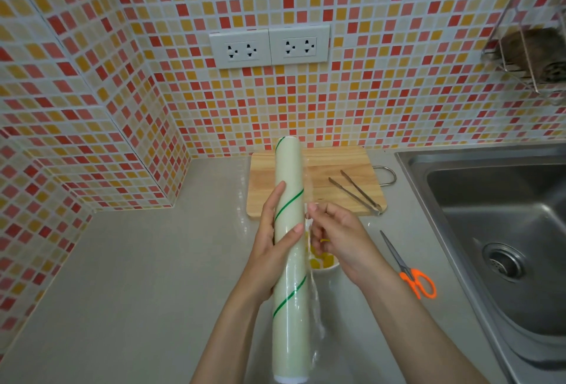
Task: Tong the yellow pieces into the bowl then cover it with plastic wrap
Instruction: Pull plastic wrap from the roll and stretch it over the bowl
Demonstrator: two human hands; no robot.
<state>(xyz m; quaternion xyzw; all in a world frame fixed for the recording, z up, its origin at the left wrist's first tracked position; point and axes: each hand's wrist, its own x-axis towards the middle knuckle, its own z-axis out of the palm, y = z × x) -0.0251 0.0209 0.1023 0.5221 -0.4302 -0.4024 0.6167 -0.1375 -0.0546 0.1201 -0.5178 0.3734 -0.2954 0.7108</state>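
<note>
A long pale roll of plastic wrap [291, 261] with green spiral stripes is held lengthwise above the counter. My left hand [272, 236] grips the roll around its middle from the left. Just to the roll's right, my right hand [333, 230] pinches the loose clear edge of the film [315, 295], which hangs down along the roll's side. Under my hands stands a white bowl [327, 268] with yellow pieces [320, 259] in it, mostly hidden by the roll and my right hand. Metal tongs [356, 192] lie on the wooden cutting board [337, 163].
Orange-handled scissors [410, 270] lie on the grey counter, right of the bowl. A steel sink [496, 230] fills the right side. Tiled walls close the back and left, with two sockets [269, 46] and a wire rack [526, 53] at upper right.
</note>
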